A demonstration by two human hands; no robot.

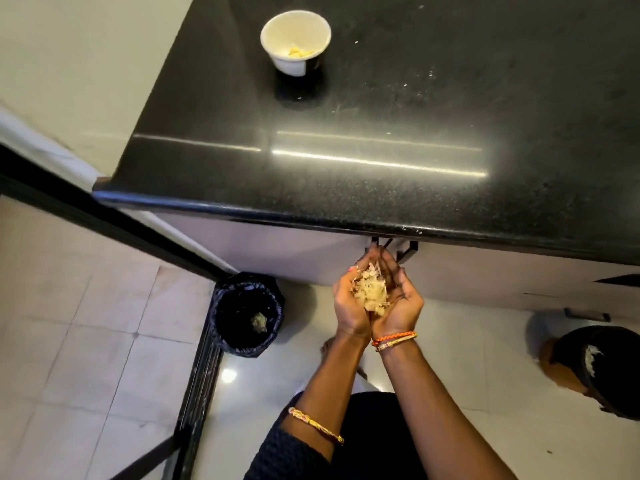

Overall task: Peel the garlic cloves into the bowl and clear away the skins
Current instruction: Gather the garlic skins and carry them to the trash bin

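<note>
Left hand and right hand pressed side by side, cupped, palms up, holding skins between them. Skins in loose pile, long way running from wrists toward fingertips. Hands below counter edge, over floor. Bin near, left of left hand. Bowl with cloves far ahead on counter, upright.
</note>
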